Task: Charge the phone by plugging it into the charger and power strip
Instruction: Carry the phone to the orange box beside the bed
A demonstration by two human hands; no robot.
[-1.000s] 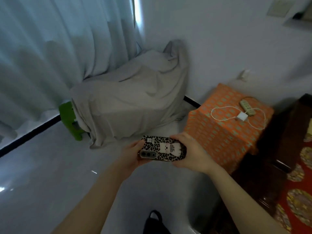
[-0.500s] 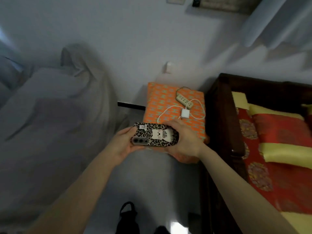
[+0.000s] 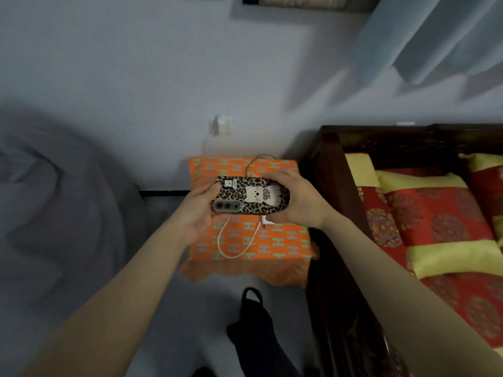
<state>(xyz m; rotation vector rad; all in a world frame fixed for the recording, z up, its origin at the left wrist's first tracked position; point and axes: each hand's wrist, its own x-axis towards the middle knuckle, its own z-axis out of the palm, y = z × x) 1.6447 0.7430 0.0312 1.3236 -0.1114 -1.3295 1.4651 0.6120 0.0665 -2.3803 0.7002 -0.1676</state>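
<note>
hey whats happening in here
A person holds a leopard-print cased phone sideways, left hand at the camera end and right hand at the other. It hovers over an orange patterned cloth-covered stand where a white charging cable loops. Nothing is plugged into the phone yet.

Under my hands stands a small table covered in an orange patterned cloth (image 3: 272,248), pushed against the pale wall (image 3: 136,63) ahead of me. To the right of my right hand runs a dark wooden bed frame (image 3: 324,170) holding red and yellow bedding (image 3: 435,229), with a blue curtain (image 3: 424,36) hanging above it. Off to the left of my left hand lies a heap of grey fabric (image 3: 54,213), and a dark bag (image 3: 253,330) sits on the floor below my forearms.
</note>
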